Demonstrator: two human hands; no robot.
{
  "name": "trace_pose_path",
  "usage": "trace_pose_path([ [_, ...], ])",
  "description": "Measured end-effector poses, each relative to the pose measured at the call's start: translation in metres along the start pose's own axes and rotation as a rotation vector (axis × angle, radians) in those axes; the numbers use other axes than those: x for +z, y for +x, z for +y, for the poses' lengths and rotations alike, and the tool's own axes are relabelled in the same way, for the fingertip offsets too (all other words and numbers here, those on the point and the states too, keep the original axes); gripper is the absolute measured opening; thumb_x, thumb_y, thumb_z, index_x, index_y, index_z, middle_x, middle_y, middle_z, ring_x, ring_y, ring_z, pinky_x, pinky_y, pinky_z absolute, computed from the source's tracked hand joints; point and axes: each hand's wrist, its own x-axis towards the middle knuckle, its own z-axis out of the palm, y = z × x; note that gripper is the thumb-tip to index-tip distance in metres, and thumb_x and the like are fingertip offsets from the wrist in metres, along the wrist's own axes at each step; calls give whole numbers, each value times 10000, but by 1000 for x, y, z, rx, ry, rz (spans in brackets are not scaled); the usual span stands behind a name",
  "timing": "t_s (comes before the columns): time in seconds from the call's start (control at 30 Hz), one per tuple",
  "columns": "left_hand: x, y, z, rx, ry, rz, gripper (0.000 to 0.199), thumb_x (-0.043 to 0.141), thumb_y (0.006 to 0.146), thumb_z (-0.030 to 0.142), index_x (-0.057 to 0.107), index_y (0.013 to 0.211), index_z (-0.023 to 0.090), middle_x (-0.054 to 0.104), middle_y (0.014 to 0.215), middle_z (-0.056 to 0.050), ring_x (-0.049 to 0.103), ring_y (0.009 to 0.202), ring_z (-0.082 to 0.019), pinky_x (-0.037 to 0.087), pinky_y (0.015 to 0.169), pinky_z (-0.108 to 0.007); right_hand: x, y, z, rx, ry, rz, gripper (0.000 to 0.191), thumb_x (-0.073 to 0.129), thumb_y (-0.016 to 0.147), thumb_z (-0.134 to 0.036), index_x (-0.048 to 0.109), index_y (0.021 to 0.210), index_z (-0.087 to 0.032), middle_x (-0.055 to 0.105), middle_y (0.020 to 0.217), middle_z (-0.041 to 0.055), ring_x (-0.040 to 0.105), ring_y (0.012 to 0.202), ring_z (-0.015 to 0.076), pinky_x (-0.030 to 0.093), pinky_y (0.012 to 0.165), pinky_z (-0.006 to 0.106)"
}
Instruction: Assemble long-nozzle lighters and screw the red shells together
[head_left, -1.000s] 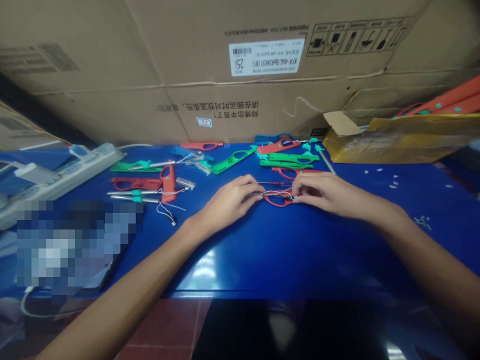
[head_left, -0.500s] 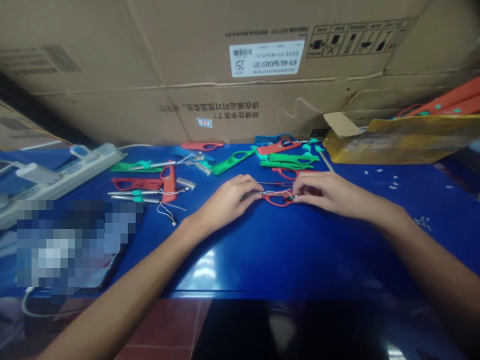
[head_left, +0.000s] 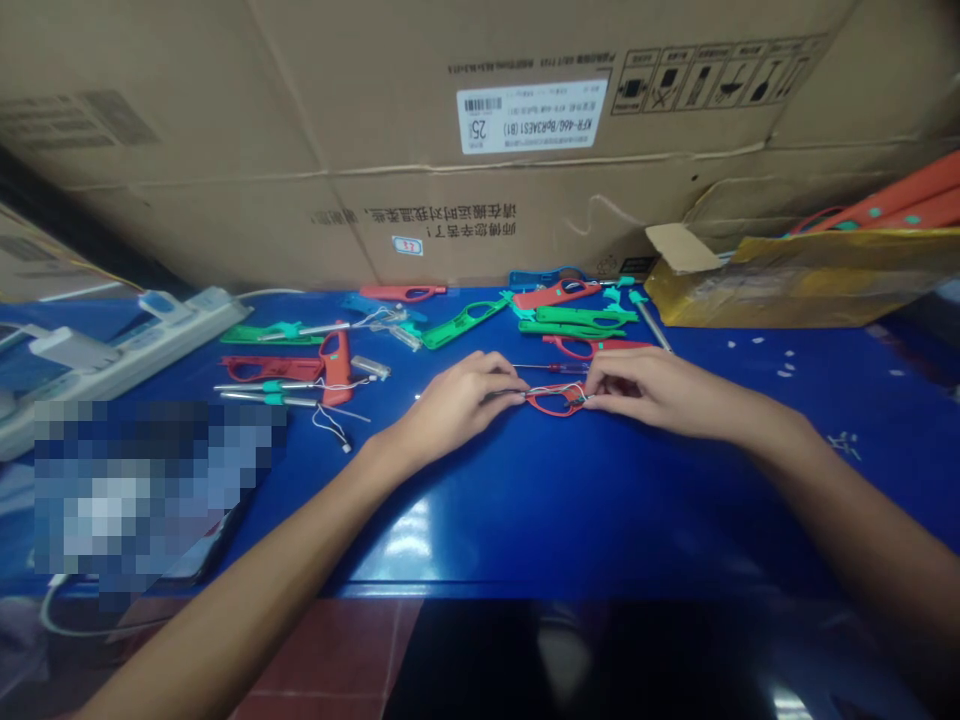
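Observation:
Between my two hands is a red lighter casing (head_left: 555,400) of the long-nosed kind, with a trigger loop and thin white wires along it. My left hand (head_left: 476,395) pinches its left end, and a metal tip shows just left of that hand. My right hand (head_left: 637,390) has thumb and fingers closed on the right end, by the wires. Most of the casing's ends are hidden by my fingers. Just behind lies a thin screwdriver (head_left: 555,367), and beyond it another red lighter casing (head_left: 570,346).
Green casings (head_left: 577,320), a blue casing (head_left: 547,278) and metal lighter tubes (head_left: 270,392) with wires lie along the back and left. A power strip (head_left: 127,365) and a blurred-out flat item stand left. A taped box (head_left: 787,280) with red casings is right, before a large carton (head_left: 375,120).
Both hands stay almost in place on the red casing. Its trigger loop has tilted slightly and shows more openly; a metal tip now shows left of my left hand.

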Motion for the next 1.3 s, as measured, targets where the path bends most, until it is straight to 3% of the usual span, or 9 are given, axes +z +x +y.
trace_pose_path([
  [0.4, 3, 3, -2, -76, -142, 21, 194, 612, 990, 253, 753, 1116, 212, 732, 1077, -68, 661, 1013, -213, 536, 924, -392, -1, 1, -4, -13, 14, 17, 287, 573, 970, -439, 696, 846, -211, 687, 798, 37, 600, 700, 171, 427, 644, 303],
  [0.67, 5, 2, -4, -122, -192, 52, 108, 671, 952, 255, 757, 995, 206, 742, 1022, -53, 678, 959, -202, 543, 888, -378, 1, 1, -9, -36, -99, 34, 247, 559, 981, -359, 712, 855, -212, 720, 835, 51, 635, 729, 185, 450, 672, 314],
  [0.93, 6, 2, -6, -168, -174, 68, 101, 692, 937, 238, 769, 992, 203, 739, 1016, -56, 673, 955, -204, 532, 893, -372, 6, 2, -14, 37, -160, 42, 151, 620, 968, -306, 722, 908, -213, 757, 881, 27, 677, 794, 190, 459, 689, 300],
  [1.1, 1, 3, 0, -267, -154, 30, 103, 700, 931, 245, 759, 1003, 203, 736, 1007, -46, 667, 925, -195, 512, 842, -340, 8, 1, -24, 23, -433, 67, 209, 589, 995, -319, 749, 912, -215, 757, 873, 33, 687, 788, 204, 434, 657, 310],
  [1.2, 0, 3, 2, -280, -166, 28, 94, 700, 931, 245, 761, 990, 202, 736, 1019, -44, 667, 927, -194, 506, 825, -328, 14, -1, -33, -60, -691, 79, 220, 582, 990, -257, 767, 897, -183, 761, 859, 71, 685, 778, 227, 435, 672, 334],
  [1.3, 0, 2, 1, -269, -185, 29, 94, 699, 932, 249, 765, 980, 201, 735, 1019, -44, 668, 929, -191, 508, 828, -323, 18, -4, -37, -104, -793, 97, 178, 615, 964, -213, 776, 951, -140, 766, 880, 106, 687, 799, 238, 454, 704, 340],
])
